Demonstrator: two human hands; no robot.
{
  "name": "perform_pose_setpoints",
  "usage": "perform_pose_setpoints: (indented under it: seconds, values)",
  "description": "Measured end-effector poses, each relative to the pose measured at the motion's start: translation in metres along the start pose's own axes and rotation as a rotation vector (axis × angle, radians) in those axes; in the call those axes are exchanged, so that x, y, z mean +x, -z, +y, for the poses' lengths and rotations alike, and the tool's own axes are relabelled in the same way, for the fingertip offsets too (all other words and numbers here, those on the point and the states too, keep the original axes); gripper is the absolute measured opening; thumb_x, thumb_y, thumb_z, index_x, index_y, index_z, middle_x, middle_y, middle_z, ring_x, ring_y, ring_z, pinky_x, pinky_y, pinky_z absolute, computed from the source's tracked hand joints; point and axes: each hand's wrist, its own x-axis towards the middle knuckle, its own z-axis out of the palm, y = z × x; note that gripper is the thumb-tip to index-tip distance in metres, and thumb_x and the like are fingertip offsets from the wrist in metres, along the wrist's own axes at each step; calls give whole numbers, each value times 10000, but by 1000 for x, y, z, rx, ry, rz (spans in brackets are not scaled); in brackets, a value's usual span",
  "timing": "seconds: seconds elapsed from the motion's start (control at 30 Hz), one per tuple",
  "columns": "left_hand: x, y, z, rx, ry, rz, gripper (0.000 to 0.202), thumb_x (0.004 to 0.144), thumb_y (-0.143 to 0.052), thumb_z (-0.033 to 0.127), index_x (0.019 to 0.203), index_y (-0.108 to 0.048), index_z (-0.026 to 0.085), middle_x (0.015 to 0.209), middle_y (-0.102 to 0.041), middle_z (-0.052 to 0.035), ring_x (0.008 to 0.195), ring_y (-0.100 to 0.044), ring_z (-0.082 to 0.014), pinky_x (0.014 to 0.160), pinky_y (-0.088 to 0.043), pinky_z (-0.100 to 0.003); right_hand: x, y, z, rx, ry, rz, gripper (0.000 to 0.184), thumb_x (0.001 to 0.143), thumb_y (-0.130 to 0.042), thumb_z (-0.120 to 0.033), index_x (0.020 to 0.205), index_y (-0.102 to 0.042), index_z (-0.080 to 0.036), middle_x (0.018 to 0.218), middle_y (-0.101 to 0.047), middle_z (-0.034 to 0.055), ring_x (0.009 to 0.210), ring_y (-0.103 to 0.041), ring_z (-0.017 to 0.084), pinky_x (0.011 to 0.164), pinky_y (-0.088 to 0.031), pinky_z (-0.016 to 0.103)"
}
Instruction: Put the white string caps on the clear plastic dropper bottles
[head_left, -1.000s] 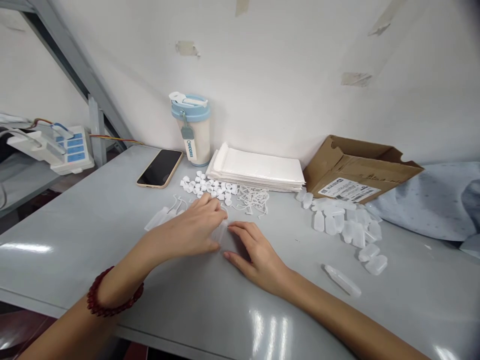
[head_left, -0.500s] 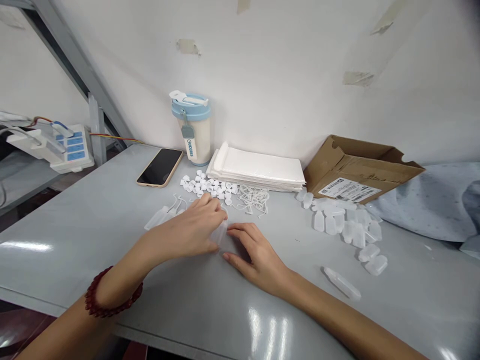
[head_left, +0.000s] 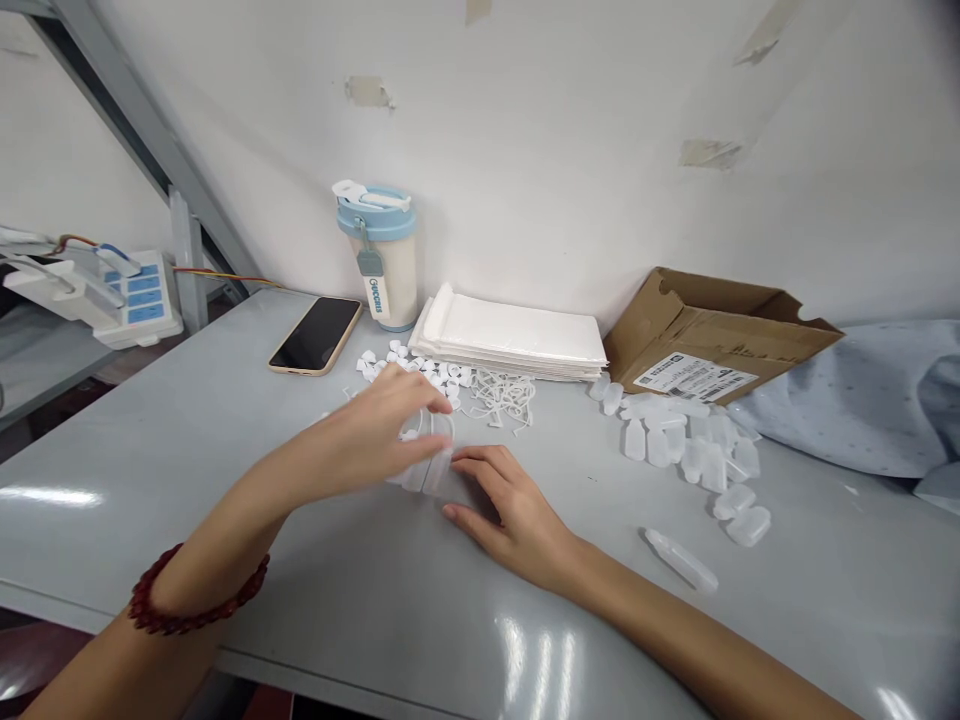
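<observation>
My left hand (head_left: 379, 430) is raised a little over the table, its thumb and fingers apart with nothing gripped. Just beyond its fingertips, small translucent plastic bottles (head_left: 436, 474) with white strings lie side by side; my left hand hides part of them. My right hand (head_left: 517, 515) rests on the table with thumb and fingers spread in a curve. Its index fingertip is at the right edge of the nearest bottle; whether it touches cannot be told. Behind my left hand are small white caps (head_left: 450, 372), partly covered, and a heap of white strings (head_left: 504, 398).
More translucent bottles (head_left: 705, 462) lie loose at the right, one (head_left: 681, 560) apart and nearer. A cardboard box (head_left: 720, 340), stacked white envelopes (head_left: 517, 335), a blue-lidded cup (head_left: 390, 265) and a phone (head_left: 316, 335) line the wall. Grey cloth (head_left: 862, 410) lies far right.
My left hand has lifted off the bottle and moved slightly left, its thumb and fingers opening. My right hand keeps its place. The view has shifted slightly.
</observation>
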Motion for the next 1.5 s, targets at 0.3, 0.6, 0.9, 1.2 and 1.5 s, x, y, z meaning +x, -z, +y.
perform_pose_setpoints:
  seconds: [0.3,0.6,0.9,1.2,1.5]
  values:
    - [12,1,-1,-61,197,321,210,833,-484,350,796,-634,208,894,-670,-25,847,-534,-204,682,-435,-299,0,0,2,14,-10,9,312,868,-581,-279,1166,-546,-194,1157,-583,119,1082,-545,240,897,-516,423]
    - [10,-7,-7,-39,129,225,175,821,-520,361,846,-621,221,934,-656,-17,913,-543,-220,750,-442,-333,-1,1,1,26,-11,67,260,863,-579,-242,1119,-573,-200,1114,-608,111,1044,-591,225,867,-538,389]
    - [-1,-15,-9,21,-58,-144,433,725,-667,408,1110,-559,243,1078,-539,-39,1100,-406,-253,889,-412,-357,-2,-1,2,40,-12,82,229,856,-582,-212,1084,-571,-199,1083,-610,104,1012,-593,215,851,-540,379]
    - [-3,-24,-3,52,-94,-211,376,758,-646,369,1076,-548,194,1057,-467,-64,1065,-380,-247,878,-392,-354,-1,0,2,48,0,85,200,859,-578,-200,1057,-570,-174,1070,-612,121,1005,-586,215,846,-534,371]
    - [-3,-23,1,72,-92,-237,275,731,-592,234,990,-523,174,1023,-457,-60,1030,-374,-241,862,-399,-356,-2,-2,4,46,4,89,218,858,-582,-201,1070,-573,-152,1078,-610,124,1017,-583,212,863,-524,353]
